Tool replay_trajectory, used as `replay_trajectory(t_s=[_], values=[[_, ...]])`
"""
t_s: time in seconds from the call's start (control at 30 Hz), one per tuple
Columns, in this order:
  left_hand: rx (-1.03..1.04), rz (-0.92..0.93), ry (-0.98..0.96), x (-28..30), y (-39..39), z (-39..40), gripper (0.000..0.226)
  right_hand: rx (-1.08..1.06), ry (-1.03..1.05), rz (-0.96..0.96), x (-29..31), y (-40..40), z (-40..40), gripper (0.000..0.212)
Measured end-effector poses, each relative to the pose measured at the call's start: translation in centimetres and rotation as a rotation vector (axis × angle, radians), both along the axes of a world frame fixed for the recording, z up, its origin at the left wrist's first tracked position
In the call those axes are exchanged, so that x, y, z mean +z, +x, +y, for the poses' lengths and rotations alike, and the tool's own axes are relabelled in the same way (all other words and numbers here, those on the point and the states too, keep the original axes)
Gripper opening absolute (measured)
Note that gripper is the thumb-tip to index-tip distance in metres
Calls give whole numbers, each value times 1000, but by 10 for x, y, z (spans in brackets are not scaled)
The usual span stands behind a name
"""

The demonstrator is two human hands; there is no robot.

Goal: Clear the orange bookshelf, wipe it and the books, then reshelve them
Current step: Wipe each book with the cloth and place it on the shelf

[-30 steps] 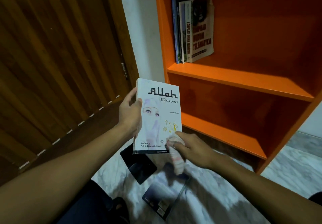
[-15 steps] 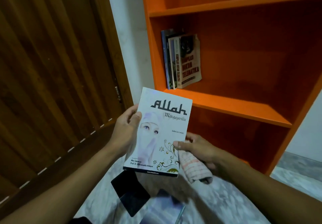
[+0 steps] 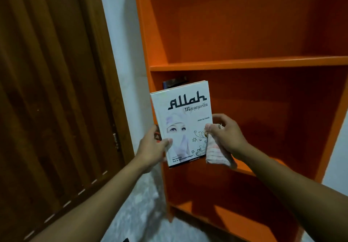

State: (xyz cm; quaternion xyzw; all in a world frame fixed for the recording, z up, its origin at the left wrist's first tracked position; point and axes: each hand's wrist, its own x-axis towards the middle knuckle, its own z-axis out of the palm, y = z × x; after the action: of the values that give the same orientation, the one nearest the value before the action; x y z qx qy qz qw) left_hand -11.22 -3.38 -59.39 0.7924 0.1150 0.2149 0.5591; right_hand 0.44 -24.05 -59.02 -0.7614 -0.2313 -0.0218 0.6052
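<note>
Raised since a second ago, the white book (image 3: pixel 183 124) now stands upright in front of the orange bookshelf (image 3: pixel 244 63), hiding most of the shelved books (image 3: pixel 175 81) behind its top edge. At far left is the wooden door (image 3: pixel 52 91). The left hand (image 3: pixel 152 150) grips the book's left edge, thumb on the cover. The right hand (image 3: pixel 225 135) pinches the striped cloth (image 3: pixel 216 154) against the book's right edge.
</note>
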Motion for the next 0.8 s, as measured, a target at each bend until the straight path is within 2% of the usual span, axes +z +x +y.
replay_trajectory(t_s=[0.07, 0.1, 0.33, 0.47, 0.63, 0.8], values=[[76, -55, 102, -4, 28, -10, 17, -187, -65, -194, 7, 12, 0, 31], [108, -66, 133, -7, 43, -15, 18, -224, -59, -219, 9, 17, 0, 35], [325, 9, 166, -30, 144, -31, 31, -195, -76, -201, -1, 32, -13, 45], [458, 41, 104, -26, 183, -35, 17, -182, -14, -205, -7, 37, -17, 33], [541, 72, 17, -29, 209, -40, 61, -165, 4, -189, -18, 45, -21, 28], [550, 23, -28, -36, 216, -48, 66, -152, 7, -161, -27, 51, -27, 29]])
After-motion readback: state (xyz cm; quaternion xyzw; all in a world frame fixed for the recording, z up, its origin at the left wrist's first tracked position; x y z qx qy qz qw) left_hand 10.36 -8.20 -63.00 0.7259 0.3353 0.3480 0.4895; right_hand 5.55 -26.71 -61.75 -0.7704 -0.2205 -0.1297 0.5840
